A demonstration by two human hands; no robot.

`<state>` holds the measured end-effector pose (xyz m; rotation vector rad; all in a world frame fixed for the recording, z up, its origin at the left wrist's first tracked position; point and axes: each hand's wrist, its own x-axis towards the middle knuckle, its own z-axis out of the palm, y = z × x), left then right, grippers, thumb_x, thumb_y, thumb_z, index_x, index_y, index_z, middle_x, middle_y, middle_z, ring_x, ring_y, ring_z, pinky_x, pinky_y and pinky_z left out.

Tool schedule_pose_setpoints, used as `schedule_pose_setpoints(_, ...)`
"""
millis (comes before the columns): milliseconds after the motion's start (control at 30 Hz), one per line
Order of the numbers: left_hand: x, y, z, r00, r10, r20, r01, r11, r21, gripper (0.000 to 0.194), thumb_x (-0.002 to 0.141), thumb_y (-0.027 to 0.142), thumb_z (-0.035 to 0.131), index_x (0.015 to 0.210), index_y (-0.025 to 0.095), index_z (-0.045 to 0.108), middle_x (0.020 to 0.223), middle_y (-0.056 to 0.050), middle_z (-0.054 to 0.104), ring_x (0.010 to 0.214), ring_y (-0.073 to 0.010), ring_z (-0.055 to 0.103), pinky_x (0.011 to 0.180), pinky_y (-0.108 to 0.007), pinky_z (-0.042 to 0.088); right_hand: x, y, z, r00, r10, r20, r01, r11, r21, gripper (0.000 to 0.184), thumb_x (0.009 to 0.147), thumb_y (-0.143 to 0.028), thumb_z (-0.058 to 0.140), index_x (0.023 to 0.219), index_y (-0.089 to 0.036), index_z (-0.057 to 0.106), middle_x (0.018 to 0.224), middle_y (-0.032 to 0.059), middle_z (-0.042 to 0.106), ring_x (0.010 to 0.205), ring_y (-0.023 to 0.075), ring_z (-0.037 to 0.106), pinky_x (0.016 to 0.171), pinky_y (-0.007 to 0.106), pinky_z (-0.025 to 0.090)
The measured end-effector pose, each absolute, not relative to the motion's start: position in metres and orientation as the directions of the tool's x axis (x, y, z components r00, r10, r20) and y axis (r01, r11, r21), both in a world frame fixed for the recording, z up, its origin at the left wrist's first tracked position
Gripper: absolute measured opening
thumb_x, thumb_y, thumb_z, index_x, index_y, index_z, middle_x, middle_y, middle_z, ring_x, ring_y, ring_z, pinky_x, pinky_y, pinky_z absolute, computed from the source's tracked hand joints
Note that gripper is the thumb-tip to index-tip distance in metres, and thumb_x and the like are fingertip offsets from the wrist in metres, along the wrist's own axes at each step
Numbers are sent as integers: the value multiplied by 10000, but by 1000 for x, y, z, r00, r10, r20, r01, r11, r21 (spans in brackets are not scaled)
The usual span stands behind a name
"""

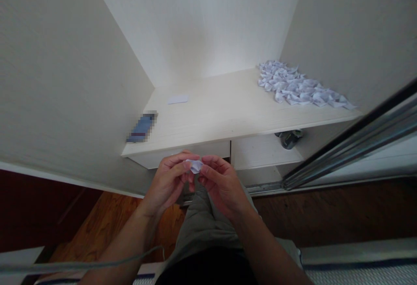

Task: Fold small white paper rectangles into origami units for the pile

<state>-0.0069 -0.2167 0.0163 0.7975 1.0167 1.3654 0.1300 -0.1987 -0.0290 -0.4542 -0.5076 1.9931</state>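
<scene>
Above the lap, before the shelf: a small folded paper (196, 166), white and creased, raised between the left hand (170, 178) and the right hand (225, 185), clear of every surface.
Left hand: thumb and forefinger pinch the left end of the paper; the other fingers curl loosely beneath.
Right hand: thumb and forefinger grip the right end of the paper, their tips close to those of the opposite hand.
Shelf (215, 115): pale and flat, set between the left wall (81, 72), back wall (202, 28) and right wall (342, 46) of a recess.
Pile (298, 87): many folded white pieces, pointed and crowded together, spread along the right side of the shelf from the back corner towards the front edge.
Slip (178, 99): one flat white rectangle, left of centre on the shelf, well apart from the pile.
Phone (142, 128): a blue oblong at the shelf's left end, near the left wall; its details are blurred.
Compartment (260, 152): below the shelf at right; a dark can (292, 139) stands inside, near its right side.
Drawer (202, 151): pale front under the shelf, partly hidden by the hands.
Trousers (205, 224): grey-green, below the forearms.
Cable (124, 260): pale, crossing the lower left.
</scene>
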Motion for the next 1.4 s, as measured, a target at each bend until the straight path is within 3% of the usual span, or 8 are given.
schedule_pose_setpoints(133,-9,-219,17,-60,995,-78,-375,50,926,233,687,299,918,841,137,853,727,-23,660,503,-105,599,373,-206,553,130,-198,-26,-436,896,-91,-738,-413,-533,251,680,-265,958,877,-244,804,820,-29,773,689,115,665,637,249,522)
schedule_pose_setpoints(267,-15,-220,17,-54,997,-51,-321,31,946,189,720,262,906,875,163,860,858,-42,698,561,-123,657,394,-211,573,133,-196,-24,-406,910,-82,-687,-363,-629,240,686,-294,957,863,-246,802,827,-21,768,711,122,658,668,266,514)
schedule_pose_setpoints(533,-28,-218,22,1,1000,-20,-198,20,980,192,726,250,921,895,178,868,790,-81,779,699,-168,739,650,-248,649,136,-195,-21,-298,954,-38,-631,-226,-742,200,682,-280,947,807,-248,794,804,-12,767,737,140,676,744,306,555)
schedule_pose_setpoints(833,-24,-217,24,-61,998,26,-145,-35,989,215,711,264,942,902,196,869,755,-70,796,663,-146,733,676,-227,615,149,-193,-11,-227,971,78,-516,-52,-855,121,748,-244,893,842,-266,820,854,7,809,797,168,731,820,356,590)
schedule_pose_setpoints(1200,-12,-213,24,-59,990,129,-123,-135,983,146,745,209,913,883,212,865,843,-45,790,772,-116,706,724,-180,560,158,-188,-5,-200,969,144,-491,28,-870,145,741,-231,898,852,-268,812,834,-2,778,784,166,703,785,344,581)
schedule_pose_setpoints(1400,-15,-213,26,-16,1000,-1,-255,-3,967,220,685,226,956,877,177,859,768,-56,799,685,-111,723,689,-169,582,160,-185,-7,-297,947,118,-463,-35,-886,156,756,-232,882,894,-248,811,840,-4,788,781,146,702,762,306,568)
